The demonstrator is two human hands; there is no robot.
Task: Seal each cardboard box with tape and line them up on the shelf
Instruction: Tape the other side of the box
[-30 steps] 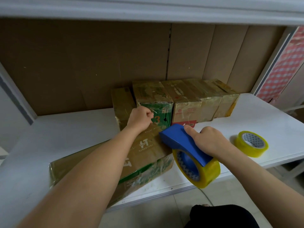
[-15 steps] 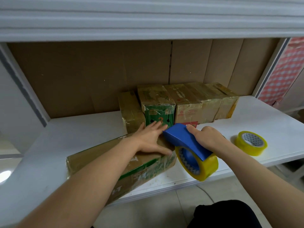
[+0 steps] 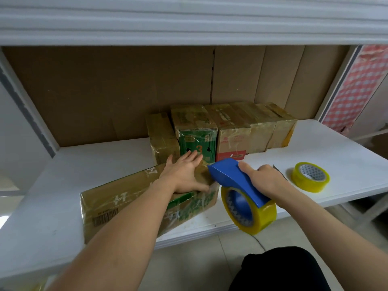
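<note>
A long brown cardboard box (image 3: 126, 198) with green print lies flat near the front edge of the white shelf (image 3: 84, 162). My left hand (image 3: 184, 173) presses flat on its far right end, fingers spread. My right hand (image 3: 262, 179) grips a blue tape dispenser (image 3: 231, 175) loaded with a yellow tape roll (image 3: 252, 213); the dispenser's nose touches the box's right end. Several taped boxes (image 3: 231, 127) stand in a row against the cardboard back wall.
A spare yellow tape roll (image 3: 310, 177) lies on the shelf to the right of my right hand. An upper shelf (image 3: 189, 22) overhangs the space. A red checked cloth (image 3: 357, 87) hangs at the far right. Tiled floor lies below the shelf.
My left hand has gone from a fist near the standing boxes to an open palm pressed on the long box. The dispenser has stayed at the box's right end.
</note>
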